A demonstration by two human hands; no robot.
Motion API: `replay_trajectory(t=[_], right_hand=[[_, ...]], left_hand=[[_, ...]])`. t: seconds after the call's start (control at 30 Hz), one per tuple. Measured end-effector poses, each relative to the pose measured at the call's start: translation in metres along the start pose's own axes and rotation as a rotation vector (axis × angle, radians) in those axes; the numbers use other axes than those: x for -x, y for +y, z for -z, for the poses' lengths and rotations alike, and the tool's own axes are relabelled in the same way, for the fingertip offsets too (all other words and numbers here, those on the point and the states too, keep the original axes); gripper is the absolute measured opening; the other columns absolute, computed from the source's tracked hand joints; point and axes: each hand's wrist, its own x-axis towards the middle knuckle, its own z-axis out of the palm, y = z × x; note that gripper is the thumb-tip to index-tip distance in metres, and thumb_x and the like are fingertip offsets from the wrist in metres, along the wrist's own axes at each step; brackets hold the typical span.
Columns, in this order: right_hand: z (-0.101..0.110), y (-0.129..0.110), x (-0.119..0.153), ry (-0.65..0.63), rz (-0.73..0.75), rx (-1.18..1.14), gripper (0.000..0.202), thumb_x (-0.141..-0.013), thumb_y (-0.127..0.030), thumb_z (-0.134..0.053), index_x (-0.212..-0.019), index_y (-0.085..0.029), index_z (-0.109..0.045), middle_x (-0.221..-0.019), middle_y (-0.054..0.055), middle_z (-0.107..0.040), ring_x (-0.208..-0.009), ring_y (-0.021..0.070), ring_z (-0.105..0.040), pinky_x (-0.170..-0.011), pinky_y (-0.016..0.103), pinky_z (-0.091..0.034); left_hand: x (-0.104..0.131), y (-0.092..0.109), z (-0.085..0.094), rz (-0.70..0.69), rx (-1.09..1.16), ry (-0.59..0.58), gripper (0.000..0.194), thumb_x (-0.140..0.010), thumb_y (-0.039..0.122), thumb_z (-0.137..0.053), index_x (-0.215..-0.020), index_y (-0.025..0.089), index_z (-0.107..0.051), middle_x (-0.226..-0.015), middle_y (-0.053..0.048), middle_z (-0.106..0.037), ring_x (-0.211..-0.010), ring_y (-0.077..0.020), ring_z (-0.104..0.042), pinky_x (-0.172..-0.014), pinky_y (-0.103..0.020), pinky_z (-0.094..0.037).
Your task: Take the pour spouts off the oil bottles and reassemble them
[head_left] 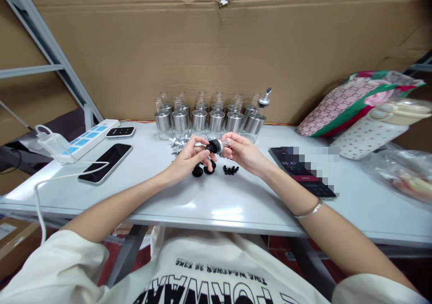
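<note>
Over the middle of the table, my left hand (192,156) and my right hand (243,152) meet at a black and silver pourer stopper (215,146). The left fingers pinch its black ribbed end, while the right fingers grip the silver end. Below the left hand lie round black caps (197,171), and small black pieces (231,170) are grouped just right of them. Silver metal parts (178,144) are heaped behind the left hand. Rows of glass bottles with metal sleeves (200,119) stand farther back; the rightmost carries a fitted pourer (265,99).
At the left are a power strip (89,138) with a white cable, a phone (106,163) and a small device (120,133). Another phone (302,172), a spotted bottle (373,130), a patterned bag (354,101) and a plastic bag (405,171) lie right. Cardboard (202,47) rises behind.
</note>
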Motion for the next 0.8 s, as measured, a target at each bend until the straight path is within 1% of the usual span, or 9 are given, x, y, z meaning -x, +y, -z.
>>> replay_trajectory(t=[0.1, 0.17, 0.2, 0.27, 0.33, 0.43, 0.5, 0.63, 0.8], right_hand=[[-0.0021, -0.0003, 0.0006, -0.013, -0.028, -0.024, 0.026, -0.074, -0.033, -0.071, -0.081, -0.017, -0.052, -0.054, -0.008, -0.036, -0.051, 0.0066, -0.032, -0.055, 0.024, -0.024], [-0.0042, -0.0007, 0.0014, -0.029, -0.049, -0.031, 0.026, -0.073, -0.034, -0.071, -0.080, -0.017, -0.052, -0.055, -0.008, -0.033, -0.052, 0.0063, -0.030, -0.054, 0.024, -0.022], [-0.0052, -0.0009, 0.0019, -0.036, -0.058, -0.025, 0.027, -0.073, -0.034, -0.070, -0.081, -0.017, -0.051, -0.055, -0.008, -0.032, -0.052, 0.0066, -0.029, -0.054, 0.024, -0.021], [-0.0069, -0.0007, 0.0029, -0.047, -0.069, -0.004, 0.027, -0.074, -0.036, -0.070, -0.081, -0.018, -0.051, -0.056, -0.008, -0.030, -0.052, 0.0071, -0.028, -0.053, 0.024, -0.020], [-0.0075, 0.0001, 0.0034, -0.057, -0.064, 0.015, 0.029, -0.074, -0.039, -0.070, -0.080, -0.018, -0.050, -0.056, -0.008, -0.030, -0.052, 0.0073, -0.028, -0.053, 0.024, -0.020], [-0.0065, 0.0021, 0.0030, -0.078, -0.052, 0.026, 0.032, -0.072, -0.041, -0.071, -0.078, -0.018, -0.050, -0.057, -0.008, -0.031, -0.053, 0.0070, -0.028, -0.053, 0.024, -0.020], [-0.0053, 0.0037, 0.0021, -0.083, -0.054, 0.029, 0.033, -0.072, -0.043, -0.072, -0.079, -0.018, -0.050, -0.058, -0.008, -0.032, -0.053, 0.0069, -0.029, -0.053, 0.023, -0.021], [-0.0034, 0.0052, 0.0011, -0.073, -0.061, 0.019, 0.035, -0.071, -0.044, -0.073, -0.080, -0.018, -0.051, -0.061, -0.007, -0.035, -0.054, 0.0066, -0.032, -0.055, 0.022, -0.024], [-0.0026, 0.0044, 0.0025, -0.085, -0.085, 0.029, 0.030, -0.075, -0.041, -0.070, -0.080, -0.019, -0.050, -0.059, -0.007, -0.036, -0.054, 0.0076, -0.035, -0.056, 0.023, -0.028]], left_hand=[[-0.0015, -0.0023, 0.0018, -0.017, -0.029, 0.047, 0.043, -0.081, 0.050, -0.063, -0.099, 0.020, -0.039, -0.068, 0.006, -0.056, -0.057, -0.0078, -0.055, -0.061, -0.023, -0.042], [-0.0021, -0.0024, 0.0033, -0.002, -0.034, 0.065, 0.048, -0.079, 0.051, -0.065, -0.107, 0.021, -0.039, -0.068, 0.007, -0.052, -0.058, -0.0071, -0.052, -0.062, -0.022, -0.041], [-0.0022, -0.0020, 0.0040, 0.009, -0.030, 0.053, 0.053, -0.078, 0.051, -0.066, -0.112, 0.021, -0.039, -0.072, 0.006, -0.053, -0.061, -0.0076, -0.053, -0.063, -0.023, -0.042], [-0.0022, -0.0008, 0.0051, 0.028, -0.015, -0.012, 0.059, -0.079, 0.051, -0.066, -0.123, 0.022, -0.037, -0.083, 0.002, -0.055, -0.068, -0.0097, -0.057, -0.065, -0.024, -0.043], [-0.0019, 0.0000, 0.0056, 0.034, -0.008, -0.098, 0.058, -0.081, 0.049, -0.063, -0.127, 0.023, -0.040, -0.091, -0.001, -0.056, -0.076, -0.0120, -0.060, -0.068, -0.025, -0.044], [-0.0011, -0.0009, 0.0052, 0.027, 0.004, -0.170, 0.051, -0.083, 0.047, -0.062, -0.125, 0.024, -0.048, -0.096, -0.003, -0.056, -0.080, -0.0132, -0.059, -0.070, -0.025, -0.045], [-0.0005, -0.0022, 0.0045, 0.018, 0.014, -0.164, 0.048, -0.083, 0.046, -0.063, -0.123, 0.023, -0.051, -0.096, -0.004, -0.058, -0.080, -0.0138, -0.059, -0.070, -0.025, -0.044], [0.0003, -0.0030, 0.0031, 0.031, 0.008, -0.143, 0.049, -0.082, 0.045, -0.064, -0.122, 0.021, -0.052, -0.092, -0.005, -0.061, -0.079, -0.0147, -0.059, -0.069, -0.026, -0.043], [0.0007, -0.0007, 0.0010, 0.028, -0.010, -0.143, 0.048, -0.082, 0.047, -0.063, -0.120, 0.020, -0.052, -0.086, -0.004, -0.061, -0.076, -0.0138, -0.058, -0.068, -0.025, -0.042]])
